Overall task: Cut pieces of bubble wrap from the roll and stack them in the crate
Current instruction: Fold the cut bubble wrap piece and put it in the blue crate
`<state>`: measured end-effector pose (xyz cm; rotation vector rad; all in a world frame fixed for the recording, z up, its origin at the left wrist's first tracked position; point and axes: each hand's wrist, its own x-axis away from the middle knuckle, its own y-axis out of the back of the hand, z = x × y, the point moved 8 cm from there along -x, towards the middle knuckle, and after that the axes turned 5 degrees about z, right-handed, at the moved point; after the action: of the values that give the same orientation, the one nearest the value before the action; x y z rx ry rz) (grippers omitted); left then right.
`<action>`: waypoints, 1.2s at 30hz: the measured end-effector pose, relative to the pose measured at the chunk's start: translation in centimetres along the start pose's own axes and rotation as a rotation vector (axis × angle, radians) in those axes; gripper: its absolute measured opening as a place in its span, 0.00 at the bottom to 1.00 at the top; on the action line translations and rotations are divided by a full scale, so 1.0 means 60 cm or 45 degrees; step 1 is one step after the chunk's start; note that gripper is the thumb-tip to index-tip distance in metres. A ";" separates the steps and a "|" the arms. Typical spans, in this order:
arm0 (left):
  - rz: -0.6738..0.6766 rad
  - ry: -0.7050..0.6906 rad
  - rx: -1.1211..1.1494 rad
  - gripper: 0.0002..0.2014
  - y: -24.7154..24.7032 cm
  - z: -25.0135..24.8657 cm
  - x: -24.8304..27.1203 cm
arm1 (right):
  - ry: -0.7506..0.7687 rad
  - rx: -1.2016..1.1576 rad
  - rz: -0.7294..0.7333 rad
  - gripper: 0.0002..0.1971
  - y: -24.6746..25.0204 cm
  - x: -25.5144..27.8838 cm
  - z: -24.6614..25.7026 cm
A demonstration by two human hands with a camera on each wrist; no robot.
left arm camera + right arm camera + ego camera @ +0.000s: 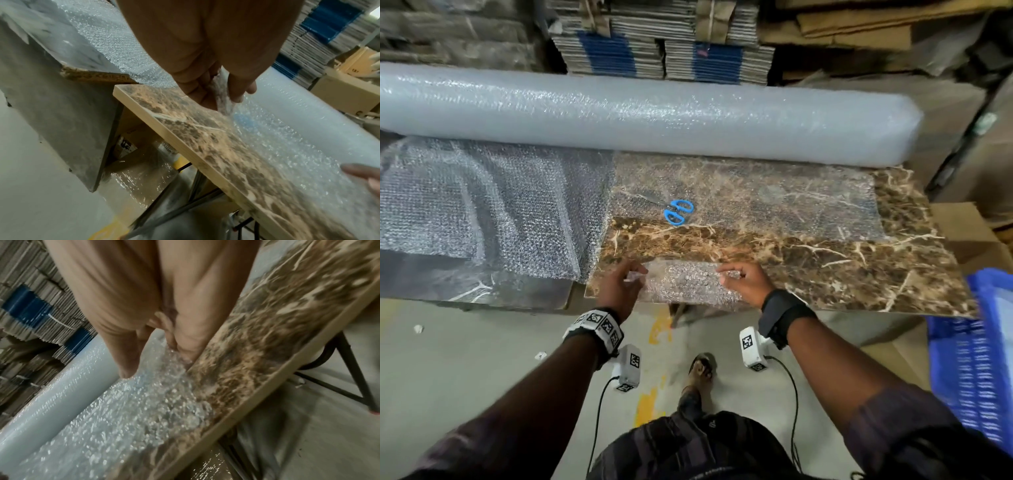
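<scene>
The bubble wrap piece (pixel 688 281) lies at the near edge of the brown marble-look table (pixel 825 267), and part of it hangs over that edge; it is small, and held at both ends. The left hand (pixel 619 286) pinches the left end — in the left wrist view the wrap sits bunched between the thumb and the fingers (pixel 195 91); the right hand (pixel 746 282) pinches the right end, with its fingers (pixel 185 344) curled down onto the wrap by the table's top. So both hands have hold of the same piece; neither is open wide.

Behind the hands, a flat sheet of bubble wrap (pixel 774 202) is spread over the table; it runs back to the big white roll (pixel 654 116), which lies across the far side of the table. The blue-handled scissors (pixel 674 210) lie on that sheet, well apart from both hands; nobody holds them.

To the left, more bubble wrap (pixel 482 205) is draped over a darker table (pixel 431 281). The blue crate (pixel 976 370) stands on the floor at the right, past the corner of the table — what is inside it I cannot tell. Stacks of flat cardboard (pixel 664 44) stand behind the roll; a foot in a sandal (pixel 700 371) shows on the grey floor below.
</scene>
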<state>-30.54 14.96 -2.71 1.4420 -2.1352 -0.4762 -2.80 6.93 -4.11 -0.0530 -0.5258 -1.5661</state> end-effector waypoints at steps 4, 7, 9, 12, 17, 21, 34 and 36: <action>-0.022 0.010 0.034 0.07 -0.019 -0.001 0.058 | 0.006 -0.019 -0.094 0.13 0.008 0.072 -0.013; -0.003 0.010 0.069 0.07 -0.047 0.014 0.123 | 0.038 -0.018 -0.199 0.11 0.015 0.150 -0.033; 0.001 0.027 0.114 0.08 -0.069 0.015 0.169 | 0.038 -0.024 -0.243 0.10 0.019 0.201 -0.054; 0.024 0.021 0.123 0.10 -0.105 -0.004 0.239 | 0.037 -0.027 -0.267 0.14 0.024 0.277 -0.082; 0.115 -0.001 0.239 0.19 -0.171 -0.057 0.326 | 0.026 0.084 -0.264 0.21 0.050 0.395 -0.106; 0.206 -0.113 0.121 0.16 -0.248 -0.131 0.359 | -0.084 0.180 -0.336 0.27 0.127 0.478 -0.144; 0.573 -0.491 -0.278 0.20 -0.708 -0.421 0.459 | -0.410 0.162 -0.647 0.30 0.511 0.764 -0.409; 0.607 -0.483 -0.343 0.18 -0.798 -0.464 0.477 | -0.451 0.172 -0.654 0.32 0.581 0.802 -0.467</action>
<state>13.08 -29.50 -0.34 0.6996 -2.4861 -0.8595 34.60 -47.06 -1.97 -0.0986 -0.9797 -2.0306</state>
